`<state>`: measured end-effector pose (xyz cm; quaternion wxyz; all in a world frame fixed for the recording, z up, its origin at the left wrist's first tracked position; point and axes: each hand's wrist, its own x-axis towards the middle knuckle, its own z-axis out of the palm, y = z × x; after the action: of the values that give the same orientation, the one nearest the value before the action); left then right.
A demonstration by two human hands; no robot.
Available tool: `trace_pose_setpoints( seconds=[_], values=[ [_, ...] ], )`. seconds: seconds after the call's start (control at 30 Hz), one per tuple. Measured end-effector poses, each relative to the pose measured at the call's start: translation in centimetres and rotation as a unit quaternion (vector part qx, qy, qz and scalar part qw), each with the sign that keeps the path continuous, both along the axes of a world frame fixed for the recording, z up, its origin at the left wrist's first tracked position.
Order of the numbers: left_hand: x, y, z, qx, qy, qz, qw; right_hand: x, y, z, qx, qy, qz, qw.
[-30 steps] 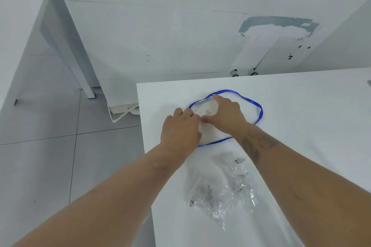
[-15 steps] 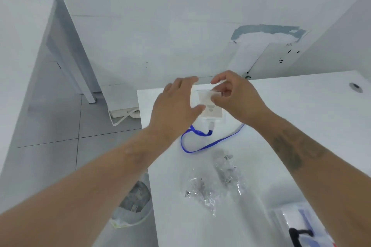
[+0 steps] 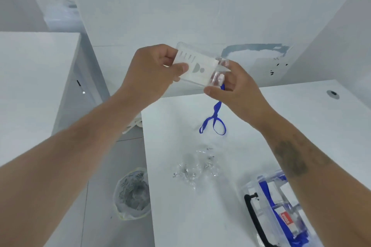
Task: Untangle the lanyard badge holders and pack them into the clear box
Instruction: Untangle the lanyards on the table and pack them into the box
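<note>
A clear badge holder (image 3: 197,69) with a white card inside is held up in the air above the white table (image 3: 301,118). My left hand (image 3: 154,74) pinches its left end, thumb on the front. My right hand (image 3: 234,84) grips its right end, by the clip. Its blue lanyard (image 3: 213,120) hangs from the clip, and its loop trails onto the table. The clear box (image 3: 281,212) with a black handle stands at the lower right, partly behind my right forearm, with blue lanyards and badge holders inside.
Crumpled clear plastic wrapping (image 3: 194,168) lies on the table in front of me. A bin lined with a plastic bag (image 3: 132,192) stands on the floor left of the table. Another white table (image 3: 30,78) is at the left. A white wall is behind.
Both hands have lifted the badge holder off the table and raised it higher. The lanyard ring collapsed into a hanging strand. The view tilted, bringing the clear box into sight.
</note>
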<state>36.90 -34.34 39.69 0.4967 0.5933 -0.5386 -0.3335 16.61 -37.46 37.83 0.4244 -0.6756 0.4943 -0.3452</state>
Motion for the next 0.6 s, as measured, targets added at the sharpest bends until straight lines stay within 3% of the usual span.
trace_pose_setpoints(
  seconds=[0.4,0.47,0.6],
  values=[
    [-2.6,4.0,6.6,0.019,0.114,-0.038,0.993,-3.8,4.4,3.8,-0.008,-0.151,-0.065,0.986],
    [-3.0,4.3,6.5,0.032,0.130,-0.052,0.990,-3.9,5.1,2.9,-0.023,-0.121,-0.093,0.988],
    [-5.0,4.6,5.9,0.064,0.153,-0.077,0.983,-2.8,7.3,1.3,-0.050,0.065,-0.047,0.996]
  ],
)
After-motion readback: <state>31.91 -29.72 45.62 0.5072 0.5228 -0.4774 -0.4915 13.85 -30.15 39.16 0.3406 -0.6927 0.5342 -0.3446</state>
